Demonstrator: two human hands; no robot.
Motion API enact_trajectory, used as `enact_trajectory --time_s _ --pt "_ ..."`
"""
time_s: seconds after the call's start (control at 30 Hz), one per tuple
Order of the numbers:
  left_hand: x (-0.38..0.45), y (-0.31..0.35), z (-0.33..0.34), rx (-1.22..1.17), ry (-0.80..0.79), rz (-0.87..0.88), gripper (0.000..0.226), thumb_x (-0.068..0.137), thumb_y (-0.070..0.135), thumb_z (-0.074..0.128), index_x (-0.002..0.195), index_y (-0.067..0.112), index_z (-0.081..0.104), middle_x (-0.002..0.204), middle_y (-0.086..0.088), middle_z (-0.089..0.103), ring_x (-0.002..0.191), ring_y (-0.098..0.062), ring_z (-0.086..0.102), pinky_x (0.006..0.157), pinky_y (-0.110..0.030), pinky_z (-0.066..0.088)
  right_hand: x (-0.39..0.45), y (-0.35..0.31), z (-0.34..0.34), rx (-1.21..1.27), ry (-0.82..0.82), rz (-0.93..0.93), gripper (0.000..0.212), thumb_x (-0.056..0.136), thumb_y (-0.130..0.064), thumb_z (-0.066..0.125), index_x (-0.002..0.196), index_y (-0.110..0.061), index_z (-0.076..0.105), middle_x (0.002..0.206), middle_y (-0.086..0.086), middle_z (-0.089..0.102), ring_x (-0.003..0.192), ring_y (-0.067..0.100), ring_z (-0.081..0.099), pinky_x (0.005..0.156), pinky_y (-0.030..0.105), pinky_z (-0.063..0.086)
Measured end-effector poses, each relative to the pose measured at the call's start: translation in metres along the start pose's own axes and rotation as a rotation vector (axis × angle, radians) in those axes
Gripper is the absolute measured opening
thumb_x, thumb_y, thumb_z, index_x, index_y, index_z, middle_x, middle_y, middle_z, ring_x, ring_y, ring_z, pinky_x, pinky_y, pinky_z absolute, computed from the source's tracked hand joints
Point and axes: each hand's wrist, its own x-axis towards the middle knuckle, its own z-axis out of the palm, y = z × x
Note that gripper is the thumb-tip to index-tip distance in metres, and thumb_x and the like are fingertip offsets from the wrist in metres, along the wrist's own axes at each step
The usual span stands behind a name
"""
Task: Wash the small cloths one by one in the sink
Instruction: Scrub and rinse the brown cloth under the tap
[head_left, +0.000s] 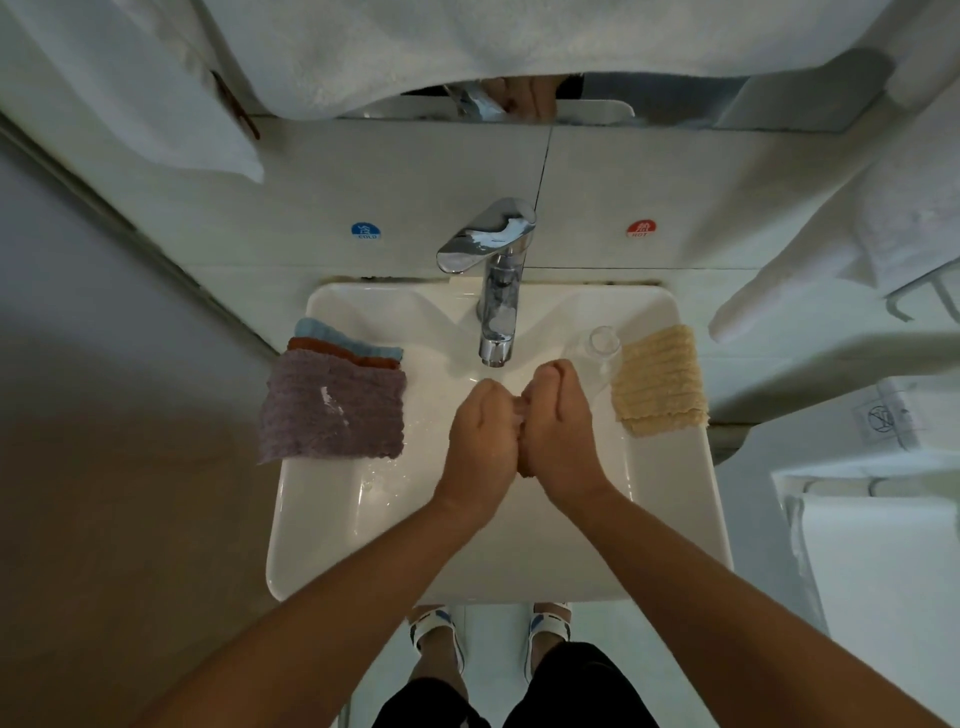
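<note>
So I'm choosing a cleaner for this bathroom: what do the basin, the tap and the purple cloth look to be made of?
The basin looks like glazed white ceramic: smooth and glossy, with soft highlights, though moulded resin can't be ruled out. The tap looks like chrome-plated metal, mirror-bright with sharp reflections. The purple cloth looks like soft, waffle-textured fabric, matte and crinkled; the fibre can't be told.

Dim, greenish indoor light is filling the scene, leaving the left wall and floor sinking into brown shadow. Soft highlights are glinting on the chrome tap (493, 280) and on the wet white sink (322, 519). The wide-angle lens is bending straight lines outward near the edges, and the hanging towels (467, 47) at the top are looking soft and smeared. The centre is staying reasonably sharp, though slightly grainy.
</note>
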Motion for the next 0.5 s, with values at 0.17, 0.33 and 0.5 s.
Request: enact_trajectory --time_s 0.17,0.33,0.5 --pt "0.010 -0.001 -0.004 0.032 0.156 -0.026 0.029 0.095 0.007 0.042 0.067 0.013 0.038 0.058 0.004 0.037 0.050 -0.005 0.036 0.044 -0.022 0.035 -0.009 0.006 0.005 -0.212 -0.232 -0.074 0.023 0.106 -0.022 0.036 0.087 -0.013 0.045 0.066 0.003 0.051 0.061 0.023 0.054 0.062 0.047 0.048" --pt "0.000 -0.004 0.008 0.124 -0.024 -0.040 0.029 0.090 0.031 0.037 0.062 0.025 0.038 0.057 0.002 0.044 0.055 -0.017 0.043 0.048 -0.031 0.039 0.003 0.010 -0.003 -0.024 -0.015 0.112 0.027 0.104 -0.020 0.036 0.078 -0.015 0.043 0.066 0.004 0.047 0.060 0.016 0.047 0.057 0.035 0.040" --pt "0.007 -0.001 0.004 -0.025 0.025 -0.088 0.040 0.097 0.012 0.036 0.059 0.021 0.036 0.044 0.006 0.038 0.037 -0.014 0.038 0.036 -0.020 0.031 0.001 0.007 0.000 -0.137 -0.179 0.021 0.030 0.106 -0.019 0.034 0.077 -0.017 0.042 0.062 0.002 0.047 0.056 0.017 0.049 0.053 0.037 0.044"
